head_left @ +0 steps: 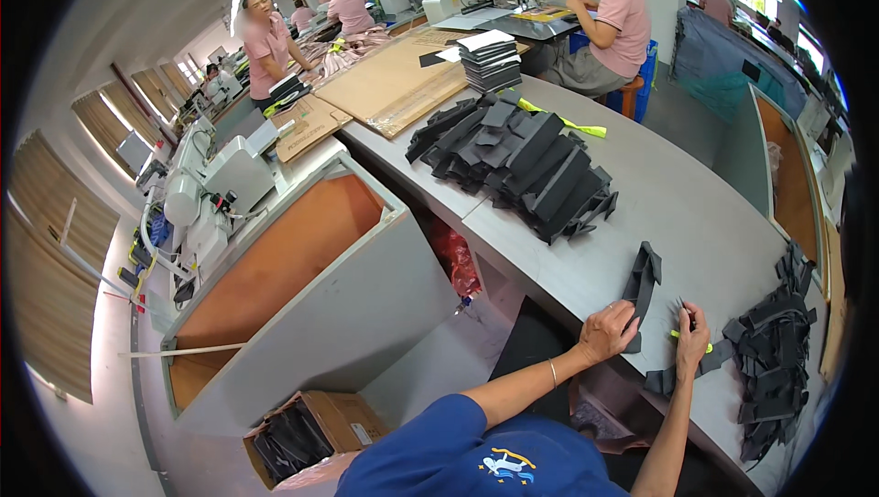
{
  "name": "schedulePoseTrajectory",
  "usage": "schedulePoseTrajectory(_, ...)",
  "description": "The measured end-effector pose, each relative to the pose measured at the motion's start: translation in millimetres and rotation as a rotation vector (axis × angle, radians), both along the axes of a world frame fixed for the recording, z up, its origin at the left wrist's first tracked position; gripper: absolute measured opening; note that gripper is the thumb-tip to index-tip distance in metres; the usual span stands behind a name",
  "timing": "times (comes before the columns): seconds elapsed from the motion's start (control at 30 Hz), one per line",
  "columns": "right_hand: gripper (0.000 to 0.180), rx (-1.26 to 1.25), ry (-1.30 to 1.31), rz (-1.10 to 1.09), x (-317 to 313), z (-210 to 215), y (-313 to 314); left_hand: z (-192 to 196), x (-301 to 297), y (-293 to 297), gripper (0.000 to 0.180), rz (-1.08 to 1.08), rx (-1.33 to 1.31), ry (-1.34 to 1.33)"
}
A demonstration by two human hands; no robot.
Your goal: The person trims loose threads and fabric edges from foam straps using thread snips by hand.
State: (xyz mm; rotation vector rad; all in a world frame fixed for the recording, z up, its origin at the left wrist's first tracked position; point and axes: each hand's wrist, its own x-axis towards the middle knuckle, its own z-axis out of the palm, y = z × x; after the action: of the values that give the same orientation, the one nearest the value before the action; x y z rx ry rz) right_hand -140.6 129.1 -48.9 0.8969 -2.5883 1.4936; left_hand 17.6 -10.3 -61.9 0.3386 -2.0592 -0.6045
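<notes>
At the near edge of the long grey table point(678, 213), the left hand point(606, 332) rests with its fingers curled down onto the lower end of a black strap piece point(642, 286), which lies flat on the table and runs away from the person. The right hand point(692, 339) sits just beside it, fingers pinched around a small tool with a yellow-green handle point(679, 335); the tip of that tool is too small to make out. Under and just past the right hand lies another dark piece point(664, 378), touching a loose heap of cut black pieces point(778, 360) on the right end of the table. Farther along the table, well apart from both hands, a larger pile of black pieces point(522, 163) lies fanned out, with a yellow-green strip point(563, 120) beside it and a neat stack of dark sheets point(490, 62) beyond. Below the table's left side stands an open cardboard box point(311, 433) holding more black material.
</notes>
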Motion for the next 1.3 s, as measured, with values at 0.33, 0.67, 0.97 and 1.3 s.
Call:
schedulePoseTrajectory(0.33,0.020,0.010,-0.030,0.005,3.7,6.7,-2.8,0.0,0.4,1.7,0.021,0.036,-0.043,-0.012)
schedulePoseTrajectory(0.67,0.019,0.028,-0.011,-0.017,9.0,13.2,-3.5,1.5,0.3,3.1,0.020,0.025,-0.042,-0.024)
schedulePoseTrajectory(0.97,0.019,0.013,-0.005,-0.005,8.6,12.5,-2.9,8.9,0.2,2.7,0.017,0.019,0.045,-0.088)
schedulePoseTrajectory(1.3,0.021,-0.211,-0.247,0.050,-4.7,4.0,0.2,11.7,26.5,-8.1,0.025,-0.186,1.038,-0.035)
